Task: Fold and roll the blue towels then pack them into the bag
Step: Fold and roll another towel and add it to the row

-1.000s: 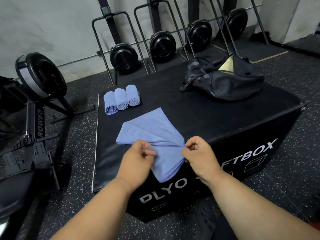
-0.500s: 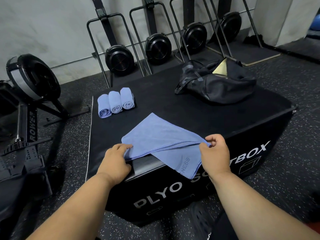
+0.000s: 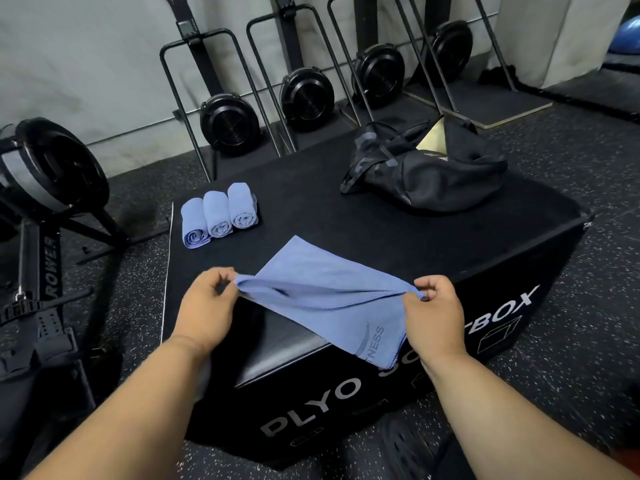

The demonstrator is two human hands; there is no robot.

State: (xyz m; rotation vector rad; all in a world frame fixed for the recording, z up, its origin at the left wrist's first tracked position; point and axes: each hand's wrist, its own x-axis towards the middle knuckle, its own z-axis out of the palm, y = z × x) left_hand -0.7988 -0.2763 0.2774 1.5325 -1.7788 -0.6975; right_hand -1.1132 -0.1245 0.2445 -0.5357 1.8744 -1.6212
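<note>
The left hand [image 3: 204, 306] is pinching the left corner of the thin blue microfibre towel [image 3: 322, 289], with thumb and forefinger closed together on the fabric and the other fingers [image 3: 221, 276] loosely curled beside them. The right hand [image 3: 434, 313] is pinching the opposite corner in the same way, its fingers curled and clamped on the cloth. Between the two pinches the towel is being held stretched and slightly lifted; beyond the fingers its far part is lying flat on the top of the black padded plyo box [image 3: 381, 237], and below the right fingers one layer with printed lettering is hanging over the front face of the box. Beyond the left fingers, three rolled blue towels [image 3: 220, 216] are lying side by side, touching one another, on the box top. Well beyond the right fingers the black soft fabric bag [image 3: 426, 174] is resting on the far part of the box, with its top open.
</note>
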